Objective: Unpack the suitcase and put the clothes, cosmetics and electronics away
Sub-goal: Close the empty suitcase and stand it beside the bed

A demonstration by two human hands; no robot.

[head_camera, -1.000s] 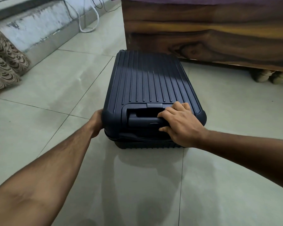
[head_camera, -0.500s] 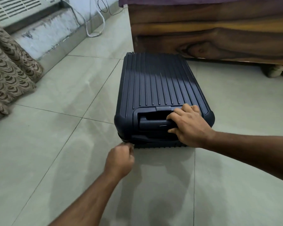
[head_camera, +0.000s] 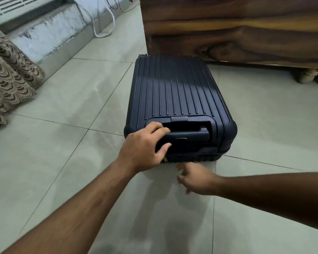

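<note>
Brown scallop-patterned fabric [head_camera: 9, 85] hangs at far left. Flat on the pale tiled floor [head_camera: 62, 143] lies the closed, ribbed navy hard-shell suitcase [head_camera: 176, 92], beside the dark wooden bed frame [head_camera: 237, 28]. Left hand [head_camera: 145, 149] grips its near end at the handle; right hand [head_camera: 196, 178], blurred, hovers just below, fingers loosely curled, holding nothing.

There is only one view, from a camera worn on the person's head. It looks forward and steeply down at the tiled floor [head_camera: 66, 99], so both forearms enter from the bottom edge and reach away from the lens. The closed suitcase [head_camera: 176, 92] lies near the middle of the frame, quite near the camera. The wide angle bends the edges: the wooden bed frame [head_camera: 246, 30] fills the top right, a patterned curtain [head_camera: 9, 79] the left.
</note>
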